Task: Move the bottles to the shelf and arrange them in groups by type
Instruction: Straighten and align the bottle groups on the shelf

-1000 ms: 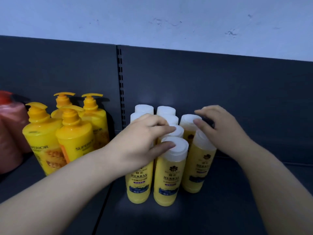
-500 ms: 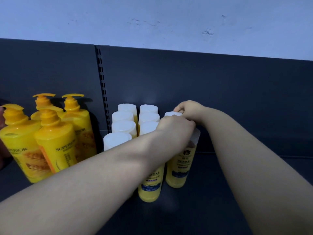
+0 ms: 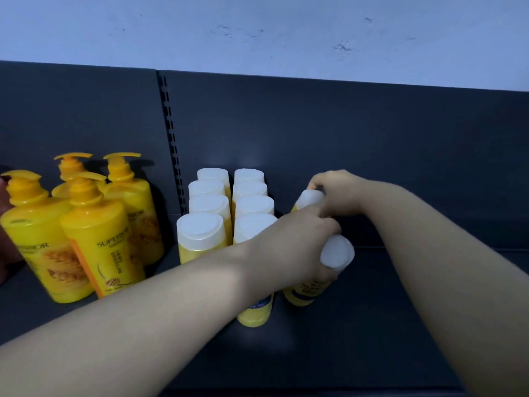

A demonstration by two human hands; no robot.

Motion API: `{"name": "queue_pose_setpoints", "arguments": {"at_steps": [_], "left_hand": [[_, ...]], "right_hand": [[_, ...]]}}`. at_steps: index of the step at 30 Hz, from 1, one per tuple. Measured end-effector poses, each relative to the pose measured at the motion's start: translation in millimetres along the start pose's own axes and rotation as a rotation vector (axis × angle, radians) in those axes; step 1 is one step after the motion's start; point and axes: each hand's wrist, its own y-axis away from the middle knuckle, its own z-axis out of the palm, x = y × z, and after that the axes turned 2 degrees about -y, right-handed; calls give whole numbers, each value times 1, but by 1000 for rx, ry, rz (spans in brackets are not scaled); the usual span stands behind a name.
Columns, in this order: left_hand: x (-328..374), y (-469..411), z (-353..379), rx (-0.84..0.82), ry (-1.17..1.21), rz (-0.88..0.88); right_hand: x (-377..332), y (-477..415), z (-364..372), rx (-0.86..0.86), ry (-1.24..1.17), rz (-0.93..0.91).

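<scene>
Several yellow white-capped bottles stand in two tidy rows on the dark shelf. Just right of these rows, my left hand is wrapped around the neck of a front white-capped bottle, which tilts to the right. Behind it, my right hand grips the cap of a rear white-capped bottle. Several yellow pump bottles are grouped at the left. My left forearm hides the lower part of the front row.
A slotted upright divides the dark back panel. A reddish bottle peeks in at the far left edge. Bare shelf floor stretches to the right of the hands and in front of the bottles.
The view has shifted, so the bottles sit further left in frame. My left hand now tilts the front right bottle outward, its cap showing. My right hand stays on the rear bottle.
</scene>
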Motion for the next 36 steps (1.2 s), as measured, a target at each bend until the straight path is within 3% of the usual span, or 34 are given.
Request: {"name": "queue_pose_setpoints", "arguments": {"at_steps": [7,14,20,26,31,36], "left_hand": [[-9,38,-26,-43,-73,-113],[-34,80,-43,-57,-58,-266],[-58,105,-52,-60,17,-300],[-75,122,-48,39,-1,-323],[-91,137,-34,236,9,-261],[-93,142,-26,265,73,-222]], "right_hand": [[-17,41,-13,-166,247,-4],[-39,86,-9,-289,154,-128],[-72,107,11,-219,101,-308],[-88,101,40,36,218,-502],[-83,94,57,164,121,-569],[-81,94,61,257,147,-610]]}}
